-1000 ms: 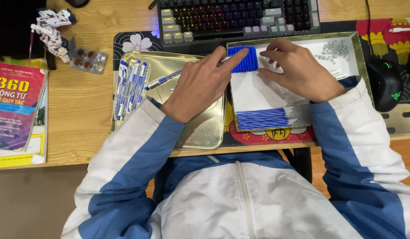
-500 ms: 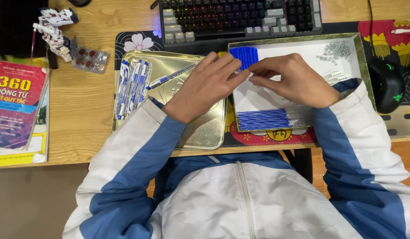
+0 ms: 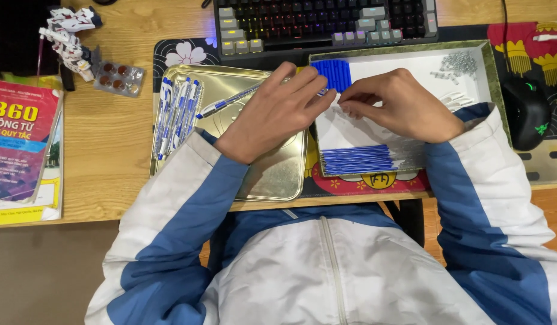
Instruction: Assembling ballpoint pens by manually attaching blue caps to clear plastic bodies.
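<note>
My left hand [image 3: 272, 111] grips a blue and white pen [image 3: 227, 103] whose barrel sticks out to the left over the gold metal tray [image 3: 278, 177]. My right hand [image 3: 402, 105] pinches the pen's other end, fingertips touching the left hand's, above the left edge of the white parts box [image 3: 405, 66]. What the right fingers hold there is hidden. In the box lie blue sleeves [image 3: 332, 73], a row of blue refills [image 3: 356, 159], small metal springs [image 3: 460, 62] and white tips [image 3: 453, 99]. Several finished pens [image 3: 176, 111] lie at the tray's left.
A backlit keyboard [image 3: 320, 21] runs along the back, with a black mouse [image 3: 525, 108] to the right. On the left are a book [image 3: 20, 144], a pill blister pack [image 3: 117, 77] and a toy robot figure [image 3: 68, 36]. The desk's front edge [image 3: 110, 213] is near my body.
The two hands have closed in on each other, and the fingertips now meet at the pen's end. The pen's barrel stays over the gold tray.
</note>
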